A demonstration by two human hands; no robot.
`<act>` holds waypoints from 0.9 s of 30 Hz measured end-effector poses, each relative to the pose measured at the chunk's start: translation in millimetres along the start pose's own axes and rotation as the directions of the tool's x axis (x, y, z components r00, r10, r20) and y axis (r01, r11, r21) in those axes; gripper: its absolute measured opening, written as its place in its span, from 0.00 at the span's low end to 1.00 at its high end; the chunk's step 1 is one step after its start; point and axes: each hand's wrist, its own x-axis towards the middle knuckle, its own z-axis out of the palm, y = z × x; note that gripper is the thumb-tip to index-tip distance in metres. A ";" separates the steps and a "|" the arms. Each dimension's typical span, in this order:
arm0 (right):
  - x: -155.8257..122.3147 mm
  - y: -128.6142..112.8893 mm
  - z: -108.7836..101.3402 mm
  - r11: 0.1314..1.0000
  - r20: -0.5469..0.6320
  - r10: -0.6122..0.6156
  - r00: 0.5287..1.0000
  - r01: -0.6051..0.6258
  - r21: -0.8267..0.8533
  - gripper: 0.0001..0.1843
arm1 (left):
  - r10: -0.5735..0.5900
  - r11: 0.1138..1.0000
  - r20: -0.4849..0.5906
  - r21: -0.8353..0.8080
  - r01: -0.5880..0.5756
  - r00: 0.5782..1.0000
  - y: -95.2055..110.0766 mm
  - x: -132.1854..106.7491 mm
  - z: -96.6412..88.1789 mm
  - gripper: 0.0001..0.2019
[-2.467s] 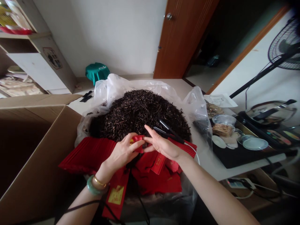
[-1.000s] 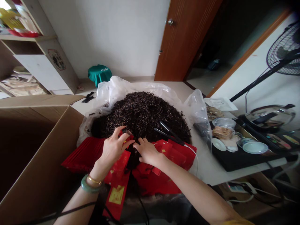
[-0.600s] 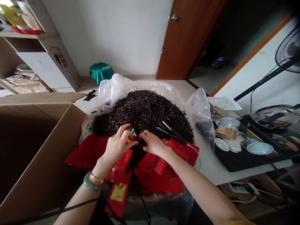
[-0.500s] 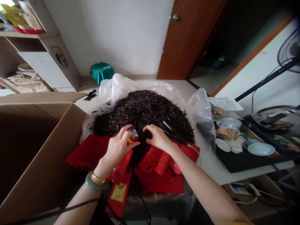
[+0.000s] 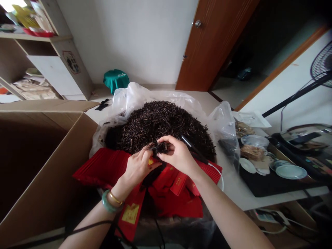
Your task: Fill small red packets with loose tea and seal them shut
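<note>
A big heap of dark, dry tea leaves (image 5: 160, 117) fills a clear plastic bag (image 5: 223, 117). Over its near edge, my left hand (image 5: 138, 166) is closed round a small packet (image 5: 150, 161), of which only a bit of yellow and red shows. My right hand (image 5: 177, 154) pinches a clump of tea leaves (image 5: 162, 148) at the packet's mouth, fingertips close to those of the left. Stacked red packets (image 5: 103, 166) lie left of my hands. More red packets (image 5: 178, 200) are spread below them. A black-and-silver pen-like tool (image 5: 193, 147) with a white cord rests on the heap's right side.
An open cardboard box (image 5: 75, 152) stands close on the left. To the right, a table holds a black tray (image 5: 259, 186) with small dishes (image 5: 290, 171) and a plastic tub (image 5: 255, 141). Dark cords (image 5: 90, 224) cross near my left forearm.
My right hand has brought a clump of tea leaves up to the packet's mouth. My left hand has shifted slightly right and down, and the view has moved a little.
</note>
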 end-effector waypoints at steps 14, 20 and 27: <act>-5.1 9.1 8.5 0.806 0.085 -0.336 0.938 0.334 -0.489 0.15 | -0.011 0.999 -0.017 -0.038 0.010 1.000 3.5 -1.2 3.9 0.10; -8.2 11.5 11.1 0.824 0.000 -0.385 0.923 0.344 -0.450 0.24 | -0.074 0.993 -0.101 -0.095 0.064 0.992 1.8 -3.8 7.2 0.15; -9.0 16.3 21.8 0.742 0.151 -0.339 0.929 0.363 -0.564 0.15 | -0.217 0.950 -0.032 -0.237 0.204 0.976 3.1 -5.4 9.0 0.27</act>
